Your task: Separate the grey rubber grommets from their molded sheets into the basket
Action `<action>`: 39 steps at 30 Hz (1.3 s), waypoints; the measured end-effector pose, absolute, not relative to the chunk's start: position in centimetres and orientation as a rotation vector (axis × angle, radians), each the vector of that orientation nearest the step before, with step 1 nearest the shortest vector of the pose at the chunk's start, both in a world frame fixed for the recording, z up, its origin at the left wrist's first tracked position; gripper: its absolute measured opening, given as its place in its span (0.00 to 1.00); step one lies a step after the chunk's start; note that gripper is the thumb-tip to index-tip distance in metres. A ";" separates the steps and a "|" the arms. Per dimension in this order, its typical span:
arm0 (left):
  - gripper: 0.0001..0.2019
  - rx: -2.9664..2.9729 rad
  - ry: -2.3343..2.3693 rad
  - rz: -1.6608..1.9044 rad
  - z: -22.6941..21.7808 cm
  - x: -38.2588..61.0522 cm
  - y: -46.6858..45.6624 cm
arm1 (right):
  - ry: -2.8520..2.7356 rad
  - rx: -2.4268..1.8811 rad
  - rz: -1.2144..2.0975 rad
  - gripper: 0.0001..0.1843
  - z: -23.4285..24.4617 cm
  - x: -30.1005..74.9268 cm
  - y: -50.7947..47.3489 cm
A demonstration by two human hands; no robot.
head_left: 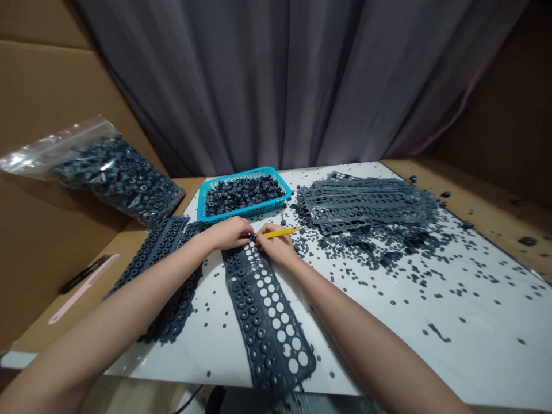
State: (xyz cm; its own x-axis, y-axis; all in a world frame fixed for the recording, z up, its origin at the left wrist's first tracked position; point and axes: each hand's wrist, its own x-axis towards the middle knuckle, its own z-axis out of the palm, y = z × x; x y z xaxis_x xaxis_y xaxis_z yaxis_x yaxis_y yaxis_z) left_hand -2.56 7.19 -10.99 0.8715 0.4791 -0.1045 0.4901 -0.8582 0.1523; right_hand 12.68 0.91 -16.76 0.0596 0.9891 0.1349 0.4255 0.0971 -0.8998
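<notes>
A long dark rubber sheet lies on the white table, its near end reaching past the front edge. Ring-shaped parts fill its left rows; the right rows are punched-out round holes. At its far end, my left hand has its fingers pinched over the sheet, near a small dark piece at the fingertips. My right hand is closed around a yellow tool with a hooked end, held like a pen. Its working tip is hidden by my fingers. Both hands nearly meet there.
Behind my hands stands a blue basket of loose dark rings. Hole-filled sheets are piled at the right among scattered discs. More ring sheets lie left, beside a bulging clear bag, a pink strip and a black tool.
</notes>
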 end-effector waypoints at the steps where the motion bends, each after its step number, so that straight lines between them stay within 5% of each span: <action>1: 0.07 2.880 0.745 -0.102 -11.0 -2.5 7.2 | -1.509 -1.470 0.806 0.06 -16.7 12.7 0.9; 15: 0.08 3.018 0.666 -0.138 -13.1 -2.7 7.0 | -1.580 -1.555 0.670 0.05 -16.5 12.1 1.1; 39: 0.06 2.129 1.153 0.754 -14.4 -7.1 6.2 | -1.573 -1.564 0.691 0.05 -16.8 12.2 1.2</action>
